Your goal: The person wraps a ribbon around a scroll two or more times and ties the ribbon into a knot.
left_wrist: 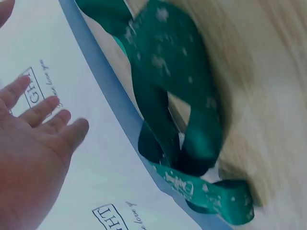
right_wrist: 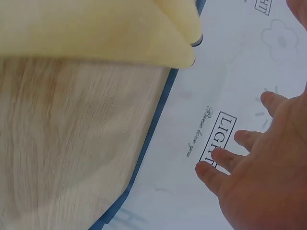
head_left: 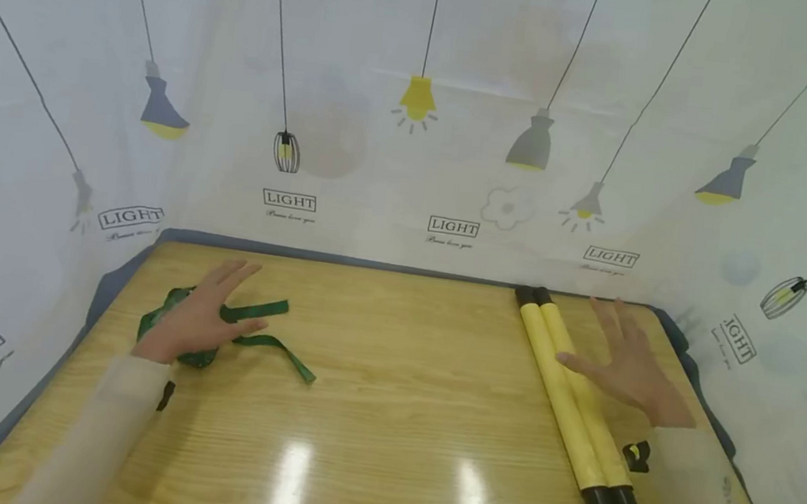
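A green ribbon [head_left: 264, 308] with pale printed figures lies in loose loops at the table's left, two ends trailing rightward. My left hand [head_left: 202, 318] hovers over it with fingers spread, holding nothing; the left wrist view shows the ribbon [left_wrist: 177, 81] beside the hand [left_wrist: 33, 148]. On the right, two yellow tubes [head_left: 560, 389] with black end caps lie side by side, running from the back edge toward the front. Over them my right hand [head_left: 624, 367] is raised, thumb apart and fingers extended. In the right wrist view, the palm [right_wrist: 268, 172] is bare and the tubes [right_wrist: 96, 33] cross the top.
The wooden table [head_left: 387, 384] has a dark blue border [head_left: 342, 260] along its back and sides. White sheets [head_left: 401, 25] printed with hanging lamps stand around three sides. A small black item [head_left: 637, 456] with a yellow spot appears by the right wrist.
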`<state>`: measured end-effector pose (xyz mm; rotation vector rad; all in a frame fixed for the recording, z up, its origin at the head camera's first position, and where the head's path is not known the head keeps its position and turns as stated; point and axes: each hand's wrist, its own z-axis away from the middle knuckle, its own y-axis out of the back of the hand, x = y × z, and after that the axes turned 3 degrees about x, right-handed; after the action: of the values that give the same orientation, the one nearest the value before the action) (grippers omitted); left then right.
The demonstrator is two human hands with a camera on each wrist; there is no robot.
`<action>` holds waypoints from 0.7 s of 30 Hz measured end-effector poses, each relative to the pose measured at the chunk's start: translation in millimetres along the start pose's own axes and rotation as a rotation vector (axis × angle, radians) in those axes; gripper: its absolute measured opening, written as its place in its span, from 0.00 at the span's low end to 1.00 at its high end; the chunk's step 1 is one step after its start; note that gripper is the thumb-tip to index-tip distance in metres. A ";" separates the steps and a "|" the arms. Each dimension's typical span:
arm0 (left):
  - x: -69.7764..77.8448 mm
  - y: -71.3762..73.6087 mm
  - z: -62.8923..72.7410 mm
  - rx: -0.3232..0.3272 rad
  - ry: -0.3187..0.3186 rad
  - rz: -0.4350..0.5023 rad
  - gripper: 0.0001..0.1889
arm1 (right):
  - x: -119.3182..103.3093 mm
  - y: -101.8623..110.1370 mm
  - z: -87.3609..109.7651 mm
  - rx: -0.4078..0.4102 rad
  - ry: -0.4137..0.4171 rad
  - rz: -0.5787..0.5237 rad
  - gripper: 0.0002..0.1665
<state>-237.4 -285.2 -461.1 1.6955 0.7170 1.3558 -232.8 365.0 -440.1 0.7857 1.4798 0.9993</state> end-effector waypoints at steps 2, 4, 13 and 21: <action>3.2 -3.8 1.8 -0.008 -0.028 0.018 0.51 | -3.8 -1.9 1.5 -0.003 0.004 -0.015 0.68; 6.0 -8.4 2.8 -0.010 -0.065 0.039 0.50 | -8.9 -3.1 3.4 -0.004 0.010 -0.029 0.68; 24.7 -28.9 10.0 -0.091 -0.121 0.116 0.43 | -34.4 -9.9 11.5 -0.014 0.057 -0.097 0.66; 32.9 -38.7 12.6 -0.113 -0.148 0.080 0.26 | -54.4 -20.6 19.5 -0.037 0.093 -0.185 0.64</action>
<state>-214.5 -241.9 -479.4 1.7283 0.4845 1.2852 -204.3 310.9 -436.0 0.5717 1.5781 0.9304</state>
